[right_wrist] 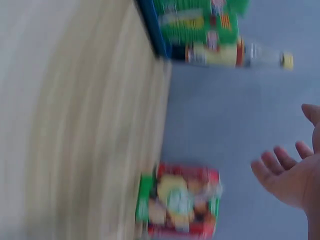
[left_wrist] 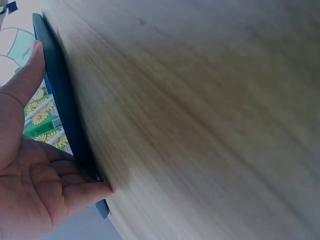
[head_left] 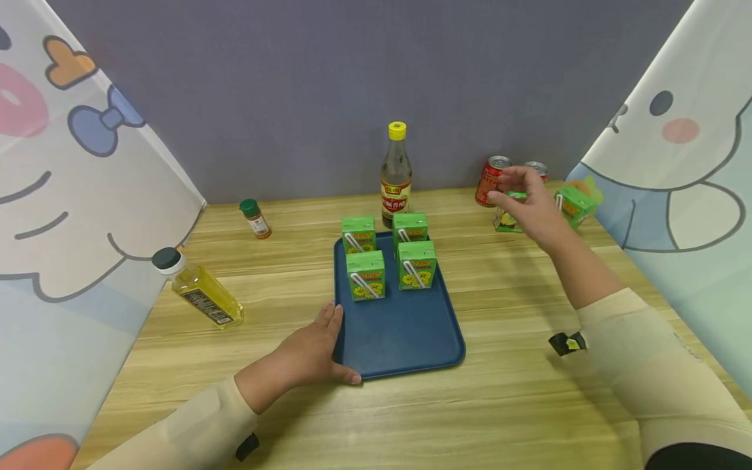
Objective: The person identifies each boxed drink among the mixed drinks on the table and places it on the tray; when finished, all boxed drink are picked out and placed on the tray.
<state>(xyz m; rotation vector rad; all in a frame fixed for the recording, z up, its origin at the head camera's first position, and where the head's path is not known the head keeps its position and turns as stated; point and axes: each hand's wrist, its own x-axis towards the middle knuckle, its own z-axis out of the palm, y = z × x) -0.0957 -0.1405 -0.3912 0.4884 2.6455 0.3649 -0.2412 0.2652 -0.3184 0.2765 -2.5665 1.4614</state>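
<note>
A dark blue tray (head_left: 405, 336) lies on the wooden table, bearing several green drink cartons with straws (head_left: 365, 276) in two rows over its far half. My left hand (head_left: 314, 346) rests at the tray's near left corner, fingers along the left side and thumb at the near edge. In the left wrist view, the thumb (left_wrist: 31, 72) touches the rim and a fingertip meets the tabletop. My right hand (head_left: 529, 205) is raised, empty, with fingers spread loosely, overlapping a green carton (head_left: 506, 222) in the head view. Another green carton (head_left: 574, 206) stands to its right.
Red cans (head_left: 492, 181) stand behind the right-hand cartons. A yellow-capped sauce bottle (head_left: 396, 177) is just behind the tray. To the left are a green-capped spice jar (head_left: 256, 219) and an oil bottle (head_left: 202, 290). A grey partition (head_left: 282, 98) closes off the back.
</note>
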